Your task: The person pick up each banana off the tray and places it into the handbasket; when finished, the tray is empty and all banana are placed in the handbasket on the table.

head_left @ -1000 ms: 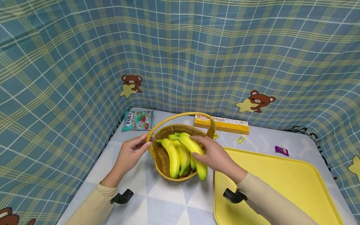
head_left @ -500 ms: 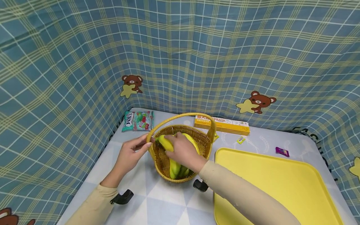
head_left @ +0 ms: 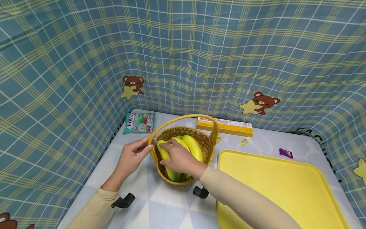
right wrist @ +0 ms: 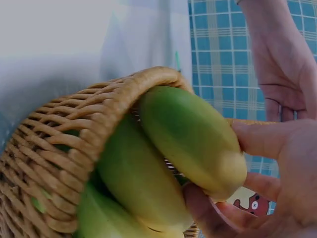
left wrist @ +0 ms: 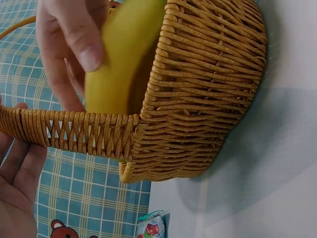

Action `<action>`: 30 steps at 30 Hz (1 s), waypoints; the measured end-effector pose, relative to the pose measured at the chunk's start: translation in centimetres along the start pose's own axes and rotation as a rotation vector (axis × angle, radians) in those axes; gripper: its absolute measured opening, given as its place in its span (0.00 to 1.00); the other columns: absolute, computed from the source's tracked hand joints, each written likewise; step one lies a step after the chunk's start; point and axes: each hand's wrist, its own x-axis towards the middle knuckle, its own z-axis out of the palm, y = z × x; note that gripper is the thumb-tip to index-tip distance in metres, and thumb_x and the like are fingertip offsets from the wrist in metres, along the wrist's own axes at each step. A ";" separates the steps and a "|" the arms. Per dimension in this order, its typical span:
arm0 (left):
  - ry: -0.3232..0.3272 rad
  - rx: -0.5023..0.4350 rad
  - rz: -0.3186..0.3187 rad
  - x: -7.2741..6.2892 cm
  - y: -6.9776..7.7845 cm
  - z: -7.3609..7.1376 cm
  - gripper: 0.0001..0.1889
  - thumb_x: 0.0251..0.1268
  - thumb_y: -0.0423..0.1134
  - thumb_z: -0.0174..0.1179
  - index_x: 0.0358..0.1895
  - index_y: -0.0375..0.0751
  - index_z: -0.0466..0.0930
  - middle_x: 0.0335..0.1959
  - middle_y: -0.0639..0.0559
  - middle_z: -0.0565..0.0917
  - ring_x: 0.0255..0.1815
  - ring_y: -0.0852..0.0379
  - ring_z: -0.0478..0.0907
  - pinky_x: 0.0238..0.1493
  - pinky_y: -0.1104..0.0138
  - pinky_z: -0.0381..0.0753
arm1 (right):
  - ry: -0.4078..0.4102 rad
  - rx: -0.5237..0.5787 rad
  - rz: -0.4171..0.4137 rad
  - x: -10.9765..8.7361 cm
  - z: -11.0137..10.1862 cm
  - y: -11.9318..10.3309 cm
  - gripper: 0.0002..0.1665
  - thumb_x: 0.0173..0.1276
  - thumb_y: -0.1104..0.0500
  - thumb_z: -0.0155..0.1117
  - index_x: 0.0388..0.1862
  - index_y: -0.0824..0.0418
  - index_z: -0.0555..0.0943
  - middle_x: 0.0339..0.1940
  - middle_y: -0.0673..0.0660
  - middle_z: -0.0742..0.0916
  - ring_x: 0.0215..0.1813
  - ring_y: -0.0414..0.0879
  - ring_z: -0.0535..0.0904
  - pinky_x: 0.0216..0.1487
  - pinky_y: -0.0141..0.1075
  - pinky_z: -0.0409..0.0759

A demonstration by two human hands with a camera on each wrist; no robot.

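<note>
A woven basket [head_left: 208, 152] with a tall handle stands mid-table, holding several yellow-green bananas [head_left: 194, 149]. My left hand [head_left: 132, 156] holds the left side of the basket's handle, its fingers behind the wicker strip in the left wrist view. Reaching into the basket, my right hand [head_left: 181, 160] grips the leftmost banana [right wrist: 193, 139], thumb on one side and fingers on the other. That banana leans against the basket's rim in the right wrist view, and other bananas [right wrist: 141, 173] lie beside it. In the head view the right hand covers part of the bananas.
A yellow tray [head_left: 274, 184] lies to the right of the basket. Behind stand a teal candy bag [head_left: 139, 123] and a pasta box [head_left: 226, 127]. A yellow candy [head_left: 244, 142] and a purple candy [head_left: 286, 153] lie beyond the tray. Plaid cloth [head_left: 183, 63] walls the table.
My right hand has let go of a banana at the basket's right rim, which now lies inside. It has moved left onto the leftmost banana. The left hand stays on the handle.
</note>
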 end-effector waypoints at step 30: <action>-0.002 0.007 0.010 0.0 -0.1 0.0 0.22 0.73 0.30 0.61 0.68 0.45 0.79 0.49 0.50 0.89 0.51 0.63 0.84 0.51 0.73 0.83 | -0.082 -0.092 -0.060 -0.6 0.5 0.9 0.30 0.71 0.54 0.70 0.70 0.57 0.78 0.65 0.55 0.81 0.64 0.47 0.77 0.64 0.37 0.78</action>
